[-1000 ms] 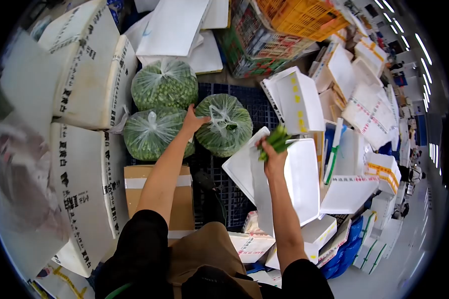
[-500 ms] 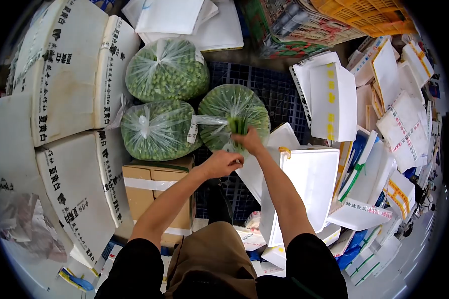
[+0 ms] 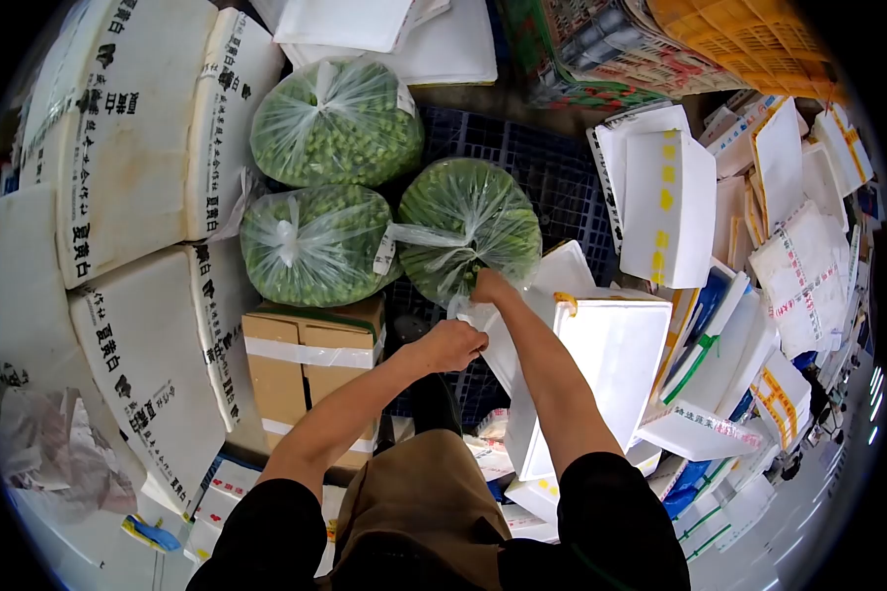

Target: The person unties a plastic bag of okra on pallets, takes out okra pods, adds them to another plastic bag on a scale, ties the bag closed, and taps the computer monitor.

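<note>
An opened clear plastic bag (image 3: 473,212) full of green pod-like vegetables stands in front of me, its mouth turned toward me. My left hand (image 3: 450,346) is closed on the bag's loose near edge. At the bag's mouth is my right hand (image 3: 493,287), its fingers pointing in; they are hidden, and whether they hold pods cannot be seen. Beside the bag, on the left, sits a tied bag of green pods (image 3: 310,246) with a white tag. Behind that one is another tied bag (image 3: 335,123).
A taped cardboard carton (image 3: 310,379) is near my left forearm. White foam boxes (image 3: 138,355) are stacked at left. An upright foam box (image 3: 601,384) stands by my right forearm, with more foam boxes beyond. A dark blue plastic pallet (image 3: 562,182) lies beneath; crates (image 3: 729,39) stand behind.
My right hand has lowered to the bag's mouth, and the bunch of green pods it held is out of sight. My left hand has moved slightly down, toward me, pulling the bag's edge.
</note>
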Tool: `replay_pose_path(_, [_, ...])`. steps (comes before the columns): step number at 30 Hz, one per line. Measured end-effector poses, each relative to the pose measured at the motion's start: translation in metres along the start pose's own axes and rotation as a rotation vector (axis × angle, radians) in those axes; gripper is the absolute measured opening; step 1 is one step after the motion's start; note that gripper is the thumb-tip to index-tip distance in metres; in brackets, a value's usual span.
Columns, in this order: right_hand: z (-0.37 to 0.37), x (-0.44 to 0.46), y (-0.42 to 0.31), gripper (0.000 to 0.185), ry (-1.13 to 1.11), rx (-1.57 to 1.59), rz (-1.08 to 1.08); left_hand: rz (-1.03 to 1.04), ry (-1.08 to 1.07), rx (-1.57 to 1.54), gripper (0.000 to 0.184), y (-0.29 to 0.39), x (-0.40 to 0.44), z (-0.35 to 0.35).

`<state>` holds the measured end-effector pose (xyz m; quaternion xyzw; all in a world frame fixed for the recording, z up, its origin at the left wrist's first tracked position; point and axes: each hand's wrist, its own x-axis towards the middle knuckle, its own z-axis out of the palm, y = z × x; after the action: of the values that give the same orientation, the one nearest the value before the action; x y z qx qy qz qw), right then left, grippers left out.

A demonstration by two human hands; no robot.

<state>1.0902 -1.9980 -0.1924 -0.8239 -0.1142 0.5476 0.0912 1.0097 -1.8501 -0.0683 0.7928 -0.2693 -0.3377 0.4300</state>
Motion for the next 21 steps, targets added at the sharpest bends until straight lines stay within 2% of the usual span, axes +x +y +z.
replay_pose_path(3, [-0.02, -0.017, -0.017, 0.035, -0.006, 0.132, 0.08, -0.022, -0.01, -0.002, 0.018, 0.0, -0.008, 0.005])
replay_pose_path(6, [0.009, -0.009, -0.011, 0.036, -0.112, -0.213, 0.069, -0.057, 0.02, -0.018, 0.024, 0.005, -0.012, 0.004])
replay_pose_path(9, [0.011, 0.0, -0.009, 0.034, -0.103, -0.237, -0.028, -0.147, 0.048, 0.02, 0.028, 0.009, -0.008, 0.006])
replay_pose_path(11, [-0.02, -0.006, -0.033, 0.036, 0.267, -0.089, -0.017, -0.22, 0.105, 0.076, 0.028, 0.011, -0.012, 0.008])
replay_pose_path(13, [-0.056, -0.011, -0.062, 0.036, 0.585, 0.053, -0.118, -0.332, 0.09, 0.139, 0.021, -0.005, -0.012, 0.021])
replay_pose_path(14, [-0.069, -0.012, -0.078, 0.034, 0.493, -0.012, -0.097, -0.386, 0.083, 0.174, 0.018, -0.011, -0.012, 0.025])
replay_pose_path(17, [-0.082, 0.016, -0.096, 0.028, 0.293, -0.206, -0.064, 0.025, 0.178, 0.172, 0.017, 0.035, -0.004, 0.009])
replay_pose_path(18, [-0.066, 0.04, -0.088, 0.026, 0.261, -0.272, -0.073, 0.025, 0.258, 0.297, 0.01, 0.047, 0.004, -0.006])
replay_pose_path(19, [-0.062, 0.049, -0.087, 0.024, 0.235, -0.337, -0.082, 0.011, 0.271, 0.184, 0.009, 0.038, 0.005, -0.014])
replay_pose_path(21, [-0.07, 0.05, -0.08, 0.023, 0.448, -0.014, -0.108, -0.015, 0.298, -0.047, 0.007, 0.018, -0.002, -0.033])
